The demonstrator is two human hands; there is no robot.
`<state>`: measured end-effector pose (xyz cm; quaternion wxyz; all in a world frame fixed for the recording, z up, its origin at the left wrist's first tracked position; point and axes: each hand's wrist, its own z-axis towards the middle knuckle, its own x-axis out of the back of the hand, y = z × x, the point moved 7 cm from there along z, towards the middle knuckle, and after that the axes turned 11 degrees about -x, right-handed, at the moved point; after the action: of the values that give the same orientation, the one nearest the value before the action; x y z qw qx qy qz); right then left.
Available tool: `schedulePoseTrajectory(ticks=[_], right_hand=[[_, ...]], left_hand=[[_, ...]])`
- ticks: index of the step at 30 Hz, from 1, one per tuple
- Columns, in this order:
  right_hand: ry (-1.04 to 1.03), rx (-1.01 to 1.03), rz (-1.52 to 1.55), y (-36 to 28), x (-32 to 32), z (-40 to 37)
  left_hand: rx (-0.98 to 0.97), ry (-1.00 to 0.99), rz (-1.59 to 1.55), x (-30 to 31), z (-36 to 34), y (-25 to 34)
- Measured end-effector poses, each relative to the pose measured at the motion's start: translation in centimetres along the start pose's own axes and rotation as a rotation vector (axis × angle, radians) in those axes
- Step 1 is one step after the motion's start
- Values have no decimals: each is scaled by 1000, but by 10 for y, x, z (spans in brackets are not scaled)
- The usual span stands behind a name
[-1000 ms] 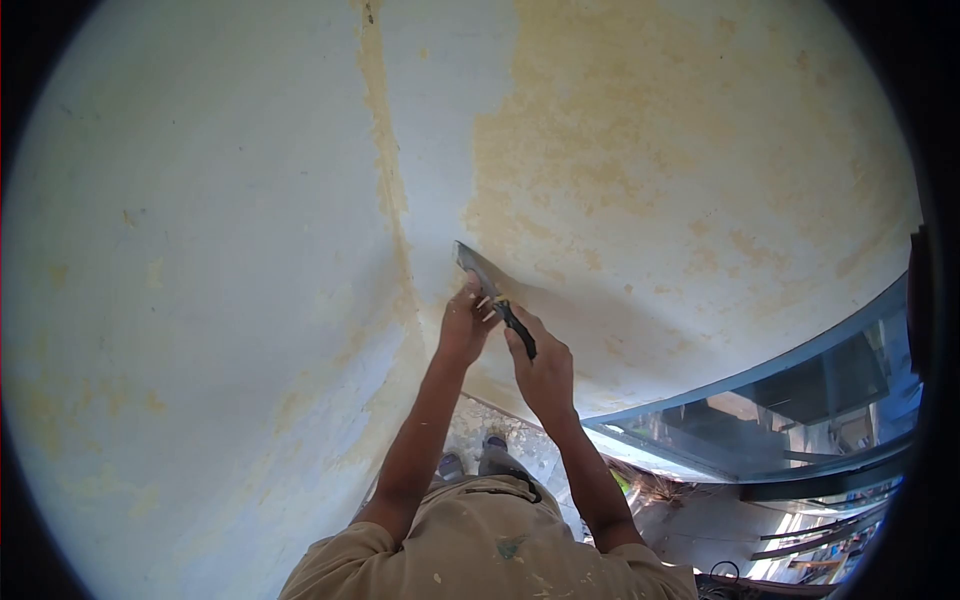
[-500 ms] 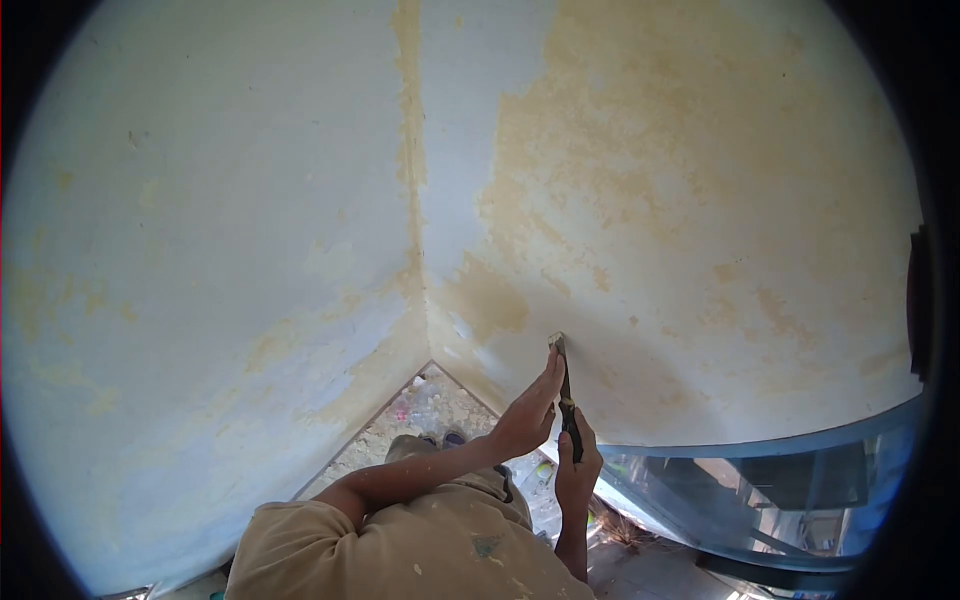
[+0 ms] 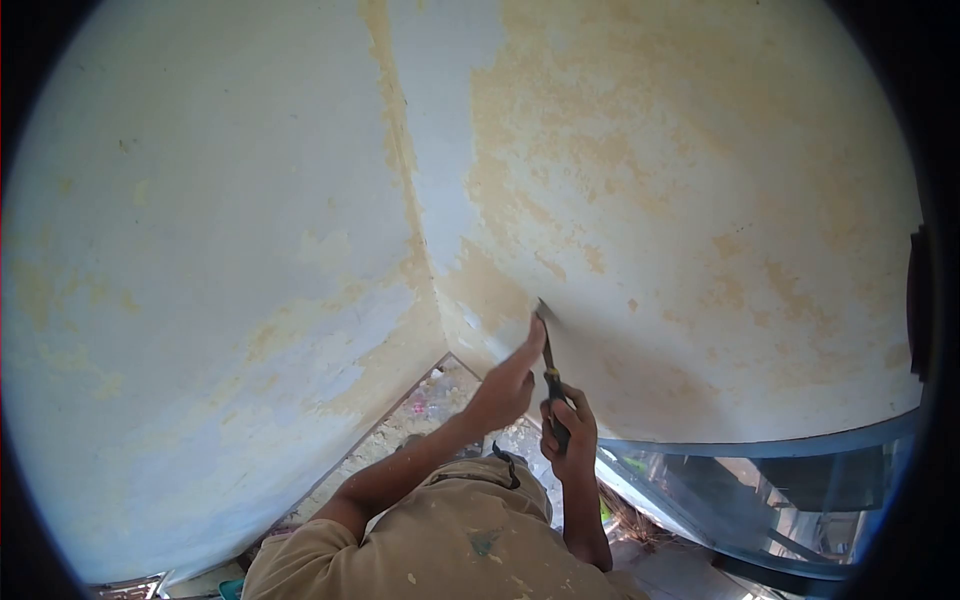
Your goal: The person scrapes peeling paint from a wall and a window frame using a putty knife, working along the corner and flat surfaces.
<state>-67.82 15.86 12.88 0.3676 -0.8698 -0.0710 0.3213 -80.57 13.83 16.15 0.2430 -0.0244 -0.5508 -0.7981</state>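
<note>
A scraper (image 3: 555, 388) with a dark handle and a narrow blade reaches up to the right-hand wall (image 3: 650, 330), its tip at the edge of a tan bare patch (image 3: 492, 287). My right hand (image 3: 572, 435) is closed round the handle, low down. My left hand (image 3: 507, 388) lies alongside the blade, fingers stretched flat toward the tip and touching it; its thumb is partly hidden. White coating covers much of the wall, with tan areas showing through.
The left wall (image 3: 250, 200) meets the right one at a corner. Pale debris covers the floor (image 3: 400, 432) below. A window with a blue frame (image 3: 770, 442) curves along the lower right. A dark object (image 3: 918, 300) sits at the right edge.
Both hands and the scraper have moved up and slightly left along the wall. A pale lump at the blade's tip no longer shows. The camera view has shifted a little.
</note>
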Motion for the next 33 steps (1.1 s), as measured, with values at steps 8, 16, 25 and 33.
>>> schedulePoseTrajectory(ticks=[8, 16, 25, 33], right_hand=[[14, -36, 29, 2, -33, 19], [-87, -39, -40, 2, -83, 84], [194, 6, 162, 16, 31, -11], [-91, -46, 36, 7, -74, 109]], left_hand=[[-1, 67, -42, 23, 11, -4], [-18, 177, 5, 93, 25, -50], [-70, -215, -147, -21, -7, -12], [10, 187, 94, 82, 28, -73]])
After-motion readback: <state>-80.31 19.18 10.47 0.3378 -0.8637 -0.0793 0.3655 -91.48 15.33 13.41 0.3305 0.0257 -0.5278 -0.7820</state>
